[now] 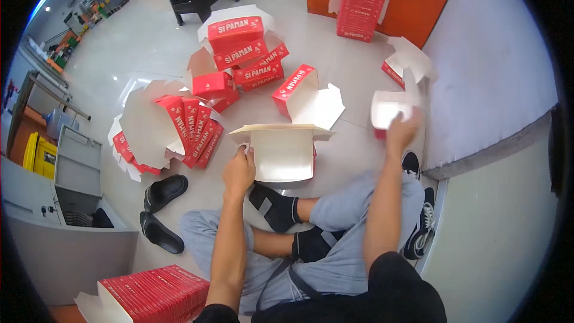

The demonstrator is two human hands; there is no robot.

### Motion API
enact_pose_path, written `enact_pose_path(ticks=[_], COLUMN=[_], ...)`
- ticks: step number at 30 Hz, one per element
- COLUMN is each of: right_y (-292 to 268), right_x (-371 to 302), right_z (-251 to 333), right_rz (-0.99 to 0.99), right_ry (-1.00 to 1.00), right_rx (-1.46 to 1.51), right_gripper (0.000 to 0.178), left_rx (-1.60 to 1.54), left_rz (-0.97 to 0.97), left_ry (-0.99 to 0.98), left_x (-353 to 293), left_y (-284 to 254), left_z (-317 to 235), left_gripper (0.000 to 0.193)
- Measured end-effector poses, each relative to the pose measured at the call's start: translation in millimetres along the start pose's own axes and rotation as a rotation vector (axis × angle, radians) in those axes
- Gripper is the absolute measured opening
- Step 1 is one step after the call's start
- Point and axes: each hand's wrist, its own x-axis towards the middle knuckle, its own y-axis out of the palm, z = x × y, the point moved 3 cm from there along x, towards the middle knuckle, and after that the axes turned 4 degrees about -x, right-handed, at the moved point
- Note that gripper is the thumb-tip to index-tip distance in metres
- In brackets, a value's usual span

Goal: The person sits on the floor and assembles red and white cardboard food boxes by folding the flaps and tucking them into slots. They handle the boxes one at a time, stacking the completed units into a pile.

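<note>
My left hand (pixel 239 172) is closed on the left edge of an open cardboard food box (pixel 282 154), white inside, red on the visible side, with its lid flap raised at the far side. This box stands just beyond my feet. Off to the right, my right hand (pixel 403 130) grips the near right rim of a smaller-looking red and white box (pixel 388 107); hand and box edge are slightly blurred. Between the two, a little farther off, an opened box (pixel 299 97) rests with its white flap on the floor.
Folded boxes are piled ahead (pixel 239 54) and fanned out at left (pixel 194 125). Tall stacks of flat red cartons stand at far right (pixel 362 3) and lower left (pixel 155 293). Another box (pixel 399 70) sits by the wall. Black slippers (pixel 164 194) and sneakers (pixel 421 227) flank my legs.
</note>
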Motion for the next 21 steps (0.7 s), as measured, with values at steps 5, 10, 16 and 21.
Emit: enact_pose_path(ticks=[5, 10, 16, 21], right_y=[-144.5, -174.2, -158.9, -123.9], right_x=[29.7, 19.5, -29.7, -70.8], right_z=[73.1, 55.4, 136.2, 176.0], right_rz=[-0.027, 0.341, 0.898, 0.723], right_ry=[0.179, 0.089, -0.442, -0.43], right_rx=[0.646, 1.122, 0.893, 0.882], right_gripper=[0.035, 0.025, 0.019, 0.024], left_rx=[-0.412, -1.105, -1.334, -1.372], left_rz=[-0.157, 0.019, 0.355, 0.287], left_ry=[-0.009, 0.042, 0.116, -0.176], left_x=[-21.3, -51.2, -83.5, -84.2], left_y=[-25.3, -60.3, -75.9, -46.7], left_z=[13.5, -33.0, -53.7, -36.6], left_gripper=[0.049, 0.057, 0.071, 0.091])
